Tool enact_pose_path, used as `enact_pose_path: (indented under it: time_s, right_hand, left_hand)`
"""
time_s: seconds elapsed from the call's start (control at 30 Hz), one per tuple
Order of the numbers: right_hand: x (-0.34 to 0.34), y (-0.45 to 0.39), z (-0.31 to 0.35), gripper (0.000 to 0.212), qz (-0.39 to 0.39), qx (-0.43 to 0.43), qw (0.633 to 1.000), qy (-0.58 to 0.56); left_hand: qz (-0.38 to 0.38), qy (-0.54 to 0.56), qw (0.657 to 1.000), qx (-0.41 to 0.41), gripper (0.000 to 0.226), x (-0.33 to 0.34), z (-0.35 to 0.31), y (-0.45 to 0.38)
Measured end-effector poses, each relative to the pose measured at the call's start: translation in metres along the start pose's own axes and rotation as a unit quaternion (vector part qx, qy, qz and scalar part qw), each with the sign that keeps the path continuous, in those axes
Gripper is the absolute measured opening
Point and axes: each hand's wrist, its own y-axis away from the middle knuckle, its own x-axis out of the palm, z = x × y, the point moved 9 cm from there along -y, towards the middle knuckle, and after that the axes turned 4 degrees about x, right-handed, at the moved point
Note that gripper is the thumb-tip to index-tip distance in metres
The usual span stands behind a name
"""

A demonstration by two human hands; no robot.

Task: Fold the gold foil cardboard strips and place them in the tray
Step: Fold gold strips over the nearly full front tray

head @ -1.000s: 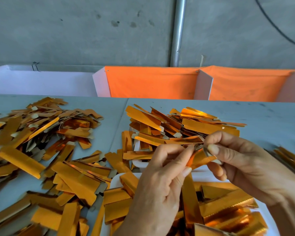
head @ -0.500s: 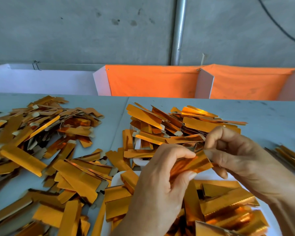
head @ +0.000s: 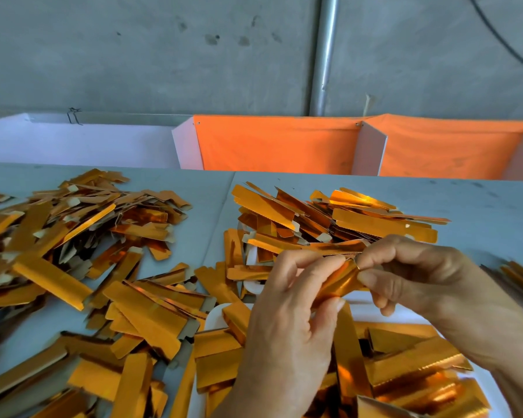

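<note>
- Counter (head: 480, 206): grey surface carrying loose heaps of flat gold foil strips, one heap at left (head: 73, 236) and one at centre rear (head: 329, 218); these read as the unfolded stock.
- Tray (head: 218, 315): white, at near centre, only parts of its rim showing; folded pieces (head: 414, 357) already lie in it, directly below the hands.
- Left hand (head: 287, 327): fingers curled, thumb and forefinger pinching the near end of the strip in hand.
- Right hand (head: 411, 279): fingers curled, thumb and forefinger pinching the far end of the same strip.
- Strip in hand (head: 341, 282): held above the tray, clear of both heaps, bowed between the two pinches, so the fold appears under way.
- Suggested technique: keep both pinches close to the crease line, bring the long edges level before pressing, then run a thumb along the crease so the stiff card stays shut; release low over the tray.
</note>
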Motion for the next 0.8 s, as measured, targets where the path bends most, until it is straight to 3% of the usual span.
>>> enact_pose_path:
  time_s: [0.3, 0.43, 0.6, 0.7, 0.8]
  right_hand:
    - [0.011, 0.000, 0.001, 0.011, 0.037, -0.019, 0.999, -0.015]
    - [0.014, 0.000, -0.001, 0.010, 0.056, -0.006, 0.998, -0.019]
    - [0.016, -0.001, -0.004, 0.010, 0.063, 0.025, 0.997, -0.033]
    - [0.005, -0.001, -0.004, 0.011, 0.023, 0.022, 0.998, -0.052]
    - [0.001, 0.001, -0.005, 0.037, 0.041, 0.027, 0.997, -0.067]
  left_hand:
    - [-0.032, 0.130, 0.988, -0.081, 0.012, -0.005, 0.015, -0.001]
    - [-0.027, 0.069, 0.996, -0.048, 0.008, -0.005, 0.010, -0.001]
    - [-0.037, 0.017, 0.999, -0.021, 0.014, -0.006, 0.005, -0.002]
    - [0.030, 0.053, 0.998, -0.030, 0.036, 0.007, 0.006, 0.001]
    - [0.051, 0.047, 0.997, -0.033, 0.045, 0.011, 0.007, 0.004]
